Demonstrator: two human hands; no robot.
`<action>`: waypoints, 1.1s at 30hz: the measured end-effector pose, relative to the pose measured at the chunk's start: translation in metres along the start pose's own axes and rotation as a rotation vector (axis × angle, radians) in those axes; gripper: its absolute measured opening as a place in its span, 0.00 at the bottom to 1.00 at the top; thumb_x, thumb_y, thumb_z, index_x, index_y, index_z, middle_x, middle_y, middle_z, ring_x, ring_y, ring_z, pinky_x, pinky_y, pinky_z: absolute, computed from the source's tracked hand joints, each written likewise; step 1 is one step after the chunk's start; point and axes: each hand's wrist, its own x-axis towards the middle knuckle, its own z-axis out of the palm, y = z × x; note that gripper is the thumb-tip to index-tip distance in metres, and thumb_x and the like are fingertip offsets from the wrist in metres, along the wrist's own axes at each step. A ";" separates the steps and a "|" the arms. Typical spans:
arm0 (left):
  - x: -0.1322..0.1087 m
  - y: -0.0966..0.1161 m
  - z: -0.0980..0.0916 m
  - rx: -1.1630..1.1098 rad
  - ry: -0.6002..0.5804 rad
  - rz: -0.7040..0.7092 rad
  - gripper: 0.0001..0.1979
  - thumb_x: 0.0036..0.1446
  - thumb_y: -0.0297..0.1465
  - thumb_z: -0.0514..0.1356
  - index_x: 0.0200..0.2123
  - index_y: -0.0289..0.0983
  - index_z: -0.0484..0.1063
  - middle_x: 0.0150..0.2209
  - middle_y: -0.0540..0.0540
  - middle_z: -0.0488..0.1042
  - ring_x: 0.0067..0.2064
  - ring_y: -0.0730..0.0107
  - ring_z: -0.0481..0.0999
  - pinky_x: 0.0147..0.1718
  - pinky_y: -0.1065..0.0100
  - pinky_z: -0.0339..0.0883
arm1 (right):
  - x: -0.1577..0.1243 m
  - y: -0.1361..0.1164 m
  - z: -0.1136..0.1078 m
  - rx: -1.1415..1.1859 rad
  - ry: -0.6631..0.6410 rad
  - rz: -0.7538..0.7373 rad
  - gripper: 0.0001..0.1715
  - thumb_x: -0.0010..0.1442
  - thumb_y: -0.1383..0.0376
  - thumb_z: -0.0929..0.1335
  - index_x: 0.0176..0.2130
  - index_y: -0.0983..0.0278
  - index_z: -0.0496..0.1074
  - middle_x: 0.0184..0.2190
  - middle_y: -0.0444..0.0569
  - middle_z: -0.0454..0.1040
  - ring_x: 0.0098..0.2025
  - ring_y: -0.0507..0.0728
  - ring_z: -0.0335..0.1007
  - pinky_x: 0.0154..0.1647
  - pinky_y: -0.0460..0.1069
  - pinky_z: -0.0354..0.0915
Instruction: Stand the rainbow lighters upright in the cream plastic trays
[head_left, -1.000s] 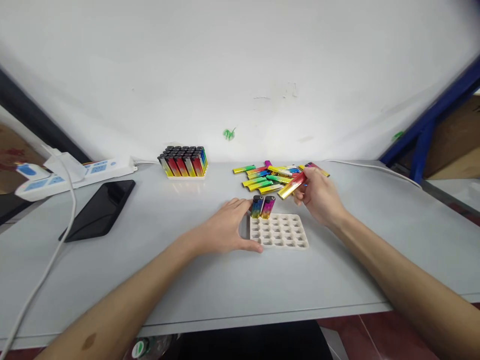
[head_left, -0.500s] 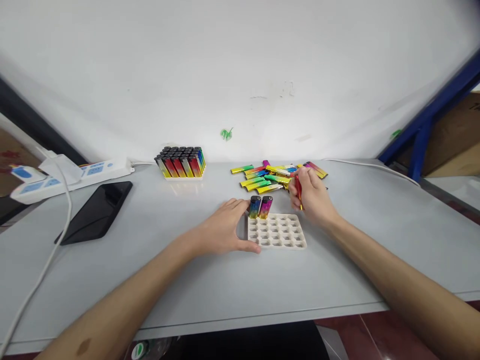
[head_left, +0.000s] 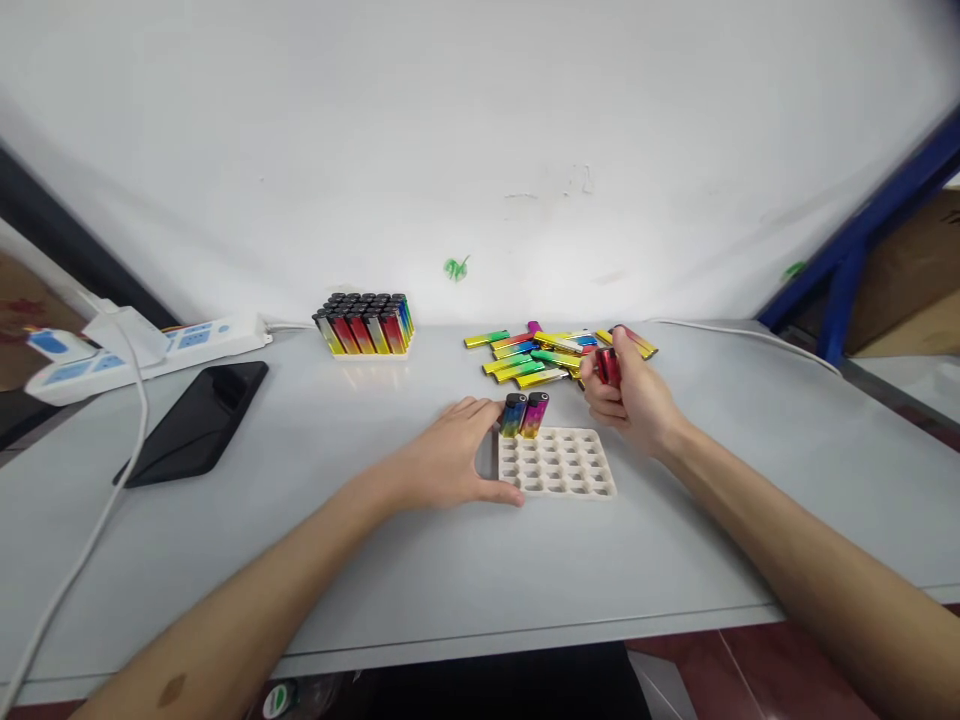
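A white tray (head_left: 556, 490) with rows of small pockets lies on the table in front of me. In its back left corner a blue lighter (head_left: 513, 414) and a magenta lighter (head_left: 534, 414) stand upright side by side. My left hand (head_left: 448, 458) spans the tray's left side, thumb at the front corner, fingertips at the back corner by the blue lighter. To the right of the tray and above the table, my right hand (head_left: 631, 395) is closed around a red lighter (head_left: 608, 367); the fingers partly cover it. Just behind it lies a pile of shiny coloured lighters (head_left: 525, 362).
A second tray (head_left: 371, 356) packed with upright lighters (head_left: 364, 325) stands at the back left. Farther left are a black phone (head_left: 196, 420), a power strip (head_left: 196, 340) and a white cable (head_left: 112, 500). Another cable (head_left: 735, 330) runs along the wall at right.
My right hand has turned the red lighter, which hung downward before and now shows one end among the fingers. The left hand and the tray have stayed in place.
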 end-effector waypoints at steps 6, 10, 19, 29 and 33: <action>0.000 0.000 0.000 0.001 -0.006 -0.006 0.37 0.47 0.58 0.70 0.51 0.39 0.69 0.54 0.38 0.72 0.57 0.43 0.71 0.56 0.49 0.66 | 0.001 -0.001 0.003 -0.069 0.055 0.051 0.27 0.68 0.56 0.57 0.19 0.61 0.57 0.15 0.37 0.43 0.18 0.48 0.32 0.17 0.45 0.36; 0.000 0.001 -0.001 -0.003 -0.003 -0.003 0.36 0.47 0.58 0.69 0.49 0.39 0.69 0.53 0.38 0.73 0.57 0.43 0.71 0.55 0.49 0.66 | 0.000 0.000 0.004 -0.068 0.047 0.062 0.26 0.67 0.56 0.58 0.20 0.61 0.57 0.15 0.37 0.43 0.18 0.48 0.32 0.17 0.45 0.36; 0.001 -0.001 0.000 -0.019 0.005 0.014 0.35 0.47 0.58 0.69 0.49 0.40 0.69 0.52 0.39 0.73 0.55 0.43 0.71 0.54 0.49 0.67 | -0.002 0.002 0.004 -0.033 -0.067 0.082 0.29 0.66 0.49 0.60 0.19 0.60 0.57 0.15 0.36 0.42 0.18 0.48 0.30 0.16 0.45 0.36; 0.001 0.000 0.000 -0.005 0.007 0.020 0.34 0.47 0.57 0.70 0.48 0.40 0.68 0.53 0.40 0.73 0.55 0.44 0.71 0.54 0.50 0.66 | -0.003 0.008 0.008 -0.004 -0.149 -0.044 0.27 0.66 0.42 0.64 0.30 0.61 0.69 0.19 0.38 0.55 0.18 0.49 0.48 0.20 0.47 0.52; 0.001 -0.003 0.000 -0.014 0.003 0.024 0.34 0.48 0.58 0.69 0.48 0.40 0.68 0.53 0.39 0.73 0.56 0.44 0.71 0.54 0.50 0.66 | -0.004 0.010 0.006 -0.152 -0.181 -0.188 0.22 0.64 0.44 0.70 0.37 0.60 0.69 0.32 0.46 0.74 0.35 0.55 0.71 0.39 0.50 0.68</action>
